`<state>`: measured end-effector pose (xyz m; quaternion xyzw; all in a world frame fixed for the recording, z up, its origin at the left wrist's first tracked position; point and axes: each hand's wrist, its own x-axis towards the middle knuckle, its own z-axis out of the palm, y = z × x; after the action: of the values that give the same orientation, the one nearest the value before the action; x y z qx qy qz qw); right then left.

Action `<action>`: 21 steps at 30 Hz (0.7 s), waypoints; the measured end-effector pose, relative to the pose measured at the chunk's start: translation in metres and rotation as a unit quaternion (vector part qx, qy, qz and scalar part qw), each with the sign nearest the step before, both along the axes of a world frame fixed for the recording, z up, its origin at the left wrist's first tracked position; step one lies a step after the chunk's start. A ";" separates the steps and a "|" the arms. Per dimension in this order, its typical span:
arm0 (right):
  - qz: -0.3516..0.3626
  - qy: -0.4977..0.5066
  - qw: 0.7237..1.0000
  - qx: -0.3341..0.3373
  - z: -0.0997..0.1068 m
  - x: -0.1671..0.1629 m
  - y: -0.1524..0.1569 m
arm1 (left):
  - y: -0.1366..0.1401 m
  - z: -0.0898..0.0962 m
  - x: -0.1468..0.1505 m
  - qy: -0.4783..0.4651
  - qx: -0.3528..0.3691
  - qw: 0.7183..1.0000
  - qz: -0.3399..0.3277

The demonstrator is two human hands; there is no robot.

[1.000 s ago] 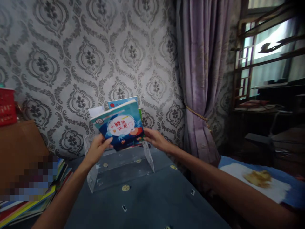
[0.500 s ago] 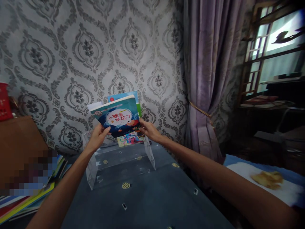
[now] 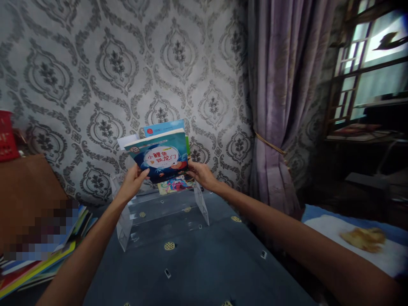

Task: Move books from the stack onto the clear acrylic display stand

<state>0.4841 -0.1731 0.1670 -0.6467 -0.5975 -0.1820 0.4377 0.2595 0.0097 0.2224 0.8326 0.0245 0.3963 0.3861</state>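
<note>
Centrally, books [image 3: 177, 184] in clear rack [image 3: 202, 208], fingers [image 3: 145, 173] gripping teal book [image 3: 162, 157]

Teal-and-navy book [image 3: 162, 157] — grey damask wallpaper [image 3: 178, 55], purple curtain [image 3: 277, 93]

Purple curtain [image 3: 280, 76] w/ gold tieback [image 3: 270, 144] — red basket [image 3: 7, 138] far L.

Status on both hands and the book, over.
Left hand, right hand: holding teal book by its sides, tilted. Light-blue book behind it. Clear rack lower in view.
</note>
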 end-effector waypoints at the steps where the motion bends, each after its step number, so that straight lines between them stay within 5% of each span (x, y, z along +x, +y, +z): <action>1: -0.006 -0.008 1.000 -0.002 0.000 0.001 0.000 | 0.000 0.000 0.000 0.001 -0.002 1.000 0.000; 21: -0.051 -0.030 0.996 -0.067 0.008 0.012 0.001 | 0.015 -0.002 0.018 -0.009 -0.014 1.000 0.008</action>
<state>0.4966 -0.1725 0.1749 -0.6987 -0.5874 -0.1831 0.3650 0.2777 0.0242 0.2204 0.8232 0.0331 0.4064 0.3951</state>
